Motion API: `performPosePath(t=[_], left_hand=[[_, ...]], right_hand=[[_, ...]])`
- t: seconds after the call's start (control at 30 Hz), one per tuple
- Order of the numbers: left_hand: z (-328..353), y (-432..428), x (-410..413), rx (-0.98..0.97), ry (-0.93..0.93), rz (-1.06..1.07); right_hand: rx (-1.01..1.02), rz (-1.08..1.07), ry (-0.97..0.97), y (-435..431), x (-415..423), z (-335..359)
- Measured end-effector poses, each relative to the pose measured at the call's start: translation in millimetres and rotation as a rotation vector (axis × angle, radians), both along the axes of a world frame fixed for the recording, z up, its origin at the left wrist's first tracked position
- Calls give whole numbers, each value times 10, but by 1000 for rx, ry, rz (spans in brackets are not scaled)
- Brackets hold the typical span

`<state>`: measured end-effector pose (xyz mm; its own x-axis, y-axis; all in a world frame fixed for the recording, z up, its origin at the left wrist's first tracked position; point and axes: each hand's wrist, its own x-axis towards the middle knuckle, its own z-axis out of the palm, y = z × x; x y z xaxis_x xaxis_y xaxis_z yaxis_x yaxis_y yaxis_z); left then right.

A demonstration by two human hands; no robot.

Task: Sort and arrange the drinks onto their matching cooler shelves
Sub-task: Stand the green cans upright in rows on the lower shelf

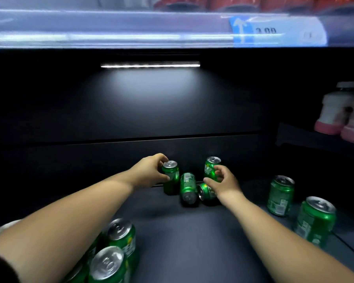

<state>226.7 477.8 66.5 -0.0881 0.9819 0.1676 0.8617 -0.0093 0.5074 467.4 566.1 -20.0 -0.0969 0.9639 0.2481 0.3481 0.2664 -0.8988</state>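
The left hand [151, 170] is clamped on an upright green can [170, 177] at the back of the dark shelf [182, 237], thumb low on the can's side and fingers curled at its rim. At 3 o'clock from it, the right hand [223, 180] has its fingers apart and curved in front of a second upright can [211, 167]; whether they touch it cannot be told. Between the two hands lie two tipped cans [187, 188], side by side, tops toward the viewer. At 4 o'clock on the shelf stand two more cans [281, 195], well apart from the hands. At 7 o'clock stands a cluster of cans [121, 237]. At 12 o'clock a light strip [149, 65] glows beneath an upper shelf [131, 23] that carries a price tag [274, 31]. Pink-and-white bottles [333, 113] stand at 2 o'clock.
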Motion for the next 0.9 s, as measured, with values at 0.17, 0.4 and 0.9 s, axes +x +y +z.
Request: performPosePath(t=[0.17,0.4,0.9], left_hand=[[-79,319,81,-33,52,55],[-201,664,85,-78,121,141],[-236,913,20,-80,103,148]], right_hand=[[86,-18,-48,381,99,-81],[94,29,-83,744,71,-124],[106,190,17,1005,-28,-38]])
